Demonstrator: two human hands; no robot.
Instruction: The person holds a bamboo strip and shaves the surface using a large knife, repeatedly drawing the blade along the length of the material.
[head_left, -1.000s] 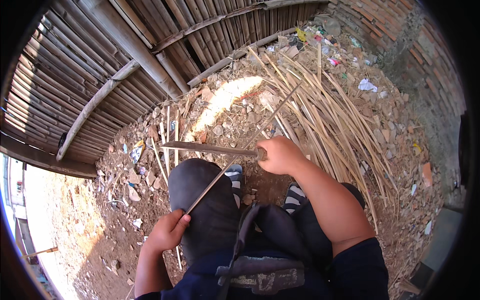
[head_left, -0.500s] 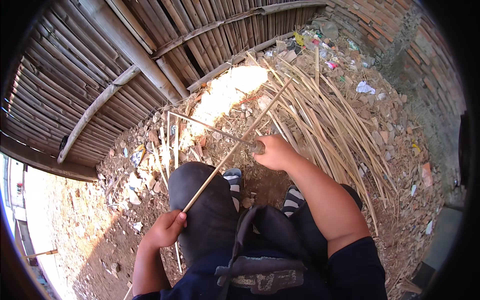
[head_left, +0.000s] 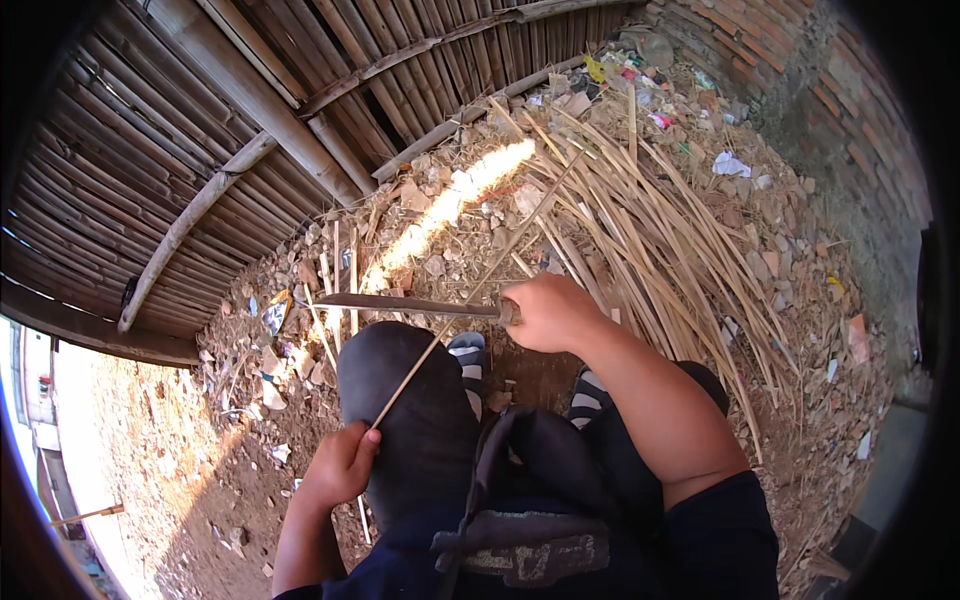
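My left hand (head_left: 342, 462) is closed on the lower end of a long, thin bamboo strip (head_left: 408, 378), beside my left knee. The strip slants up and away to the right, across the knee. In my right hand (head_left: 553, 312) is the handle of a machete (head_left: 405, 305), gripped in a fist. Its dark blade points left, lies nearly level and crosses the strip just beyond the knee. Whether blade and strip touch, I cannot tell.
A heap of split bamboo strips (head_left: 660, 235) spreads over rubble at the right. A bamboo wall (head_left: 130, 180) rises at the far left, and a brick wall (head_left: 860, 130) at the far right. Litter (head_left: 730, 165) lies among the stones. Several short strips (head_left: 335, 265) stand near the blade tip.
The machete has turned in my right hand: its tip has swung down and nearer, and the broad side of the blade now shows. My left hand keeps its grip on the strip, nearly unmoved.
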